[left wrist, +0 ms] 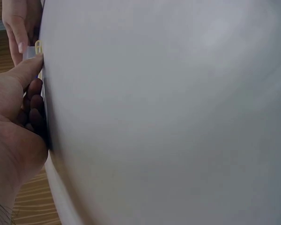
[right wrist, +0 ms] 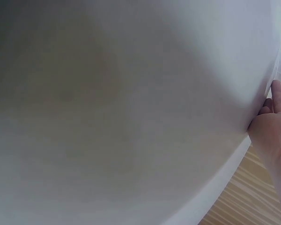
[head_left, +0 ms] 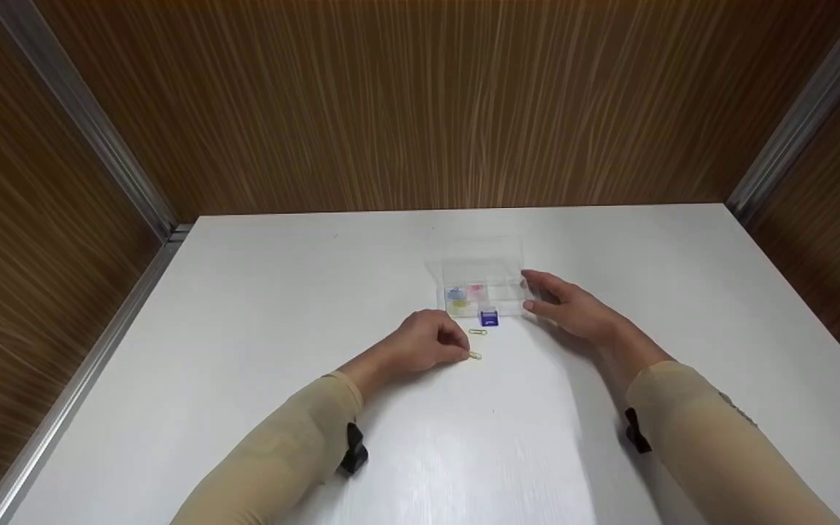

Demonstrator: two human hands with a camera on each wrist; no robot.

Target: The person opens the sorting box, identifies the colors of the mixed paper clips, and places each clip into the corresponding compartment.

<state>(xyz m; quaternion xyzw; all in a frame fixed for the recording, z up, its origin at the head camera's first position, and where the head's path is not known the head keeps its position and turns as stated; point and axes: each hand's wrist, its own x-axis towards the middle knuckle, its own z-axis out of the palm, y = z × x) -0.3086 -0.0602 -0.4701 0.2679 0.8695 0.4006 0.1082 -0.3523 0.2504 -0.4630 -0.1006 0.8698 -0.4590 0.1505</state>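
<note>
My left hand (head_left: 429,341) pinches a yellow paper clip (head_left: 475,356) between thumb and fingertips, low over the white table. In the left wrist view, part of a yellow clip (left wrist: 38,46) shows past the thumb tip. A second yellow paper clip (head_left: 477,332) lies just beyond. Behind it, a small dark blue piece (head_left: 489,319), perhaps a binder clip, sits against the front of a clear plastic compartment box (head_left: 515,309) with its lid (head_left: 482,251) raised. My right hand (head_left: 569,306) touches the box's right side with extended fingers and thumb.
Blue, pink and yellowish small items (head_left: 456,294) lie in the box's left compartments. The white table (head_left: 281,292) is bounded by a wood-grain back panel (head_left: 420,109) and side panels with metal edge strips.
</note>
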